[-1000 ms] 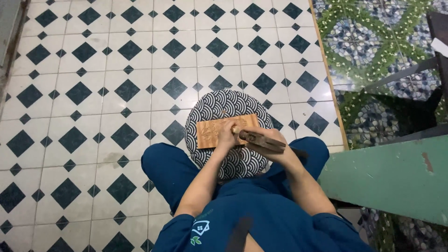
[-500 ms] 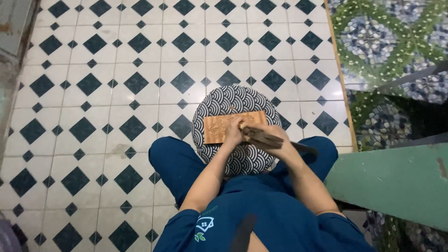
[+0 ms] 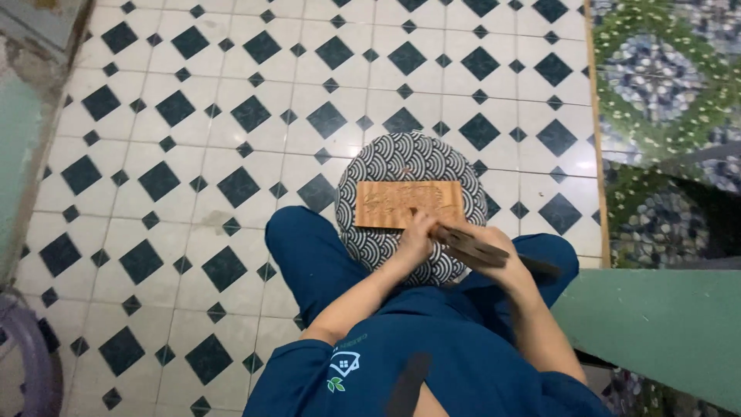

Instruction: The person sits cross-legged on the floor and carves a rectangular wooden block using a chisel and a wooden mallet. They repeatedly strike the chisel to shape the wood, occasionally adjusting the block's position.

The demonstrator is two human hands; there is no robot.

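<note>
A rectangular wooden board [image 3: 405,199] with carved relief lies flat on a round cushion [image 3: 401,156] patterned in black and white waves, which sits on the tiled floor between my knees. My left hand [image 3: 417,238] is fisted at the board's near edge around a thin carving tool [image 3: 414,214], whose tip rests on the wood. My right hand [image 3: 505,259] grips a dark wooden mallet [image 3: 463,242], and the mallet's head sits just right of my left fist.
The floor [image 3: 231,139] is white tile with black diamonds. A step of green and blue patterned tile [image 3: 664,85] runs along the right. A green slab [image 3: 656,332] juts in at the lower right, and a grey curved object [image 3: 23,347] sits at the lower left.
The view has shifted slightly. My left fist stays on the board's near edge, and the mallet has drawn back a little to the right and toward me.
</note>
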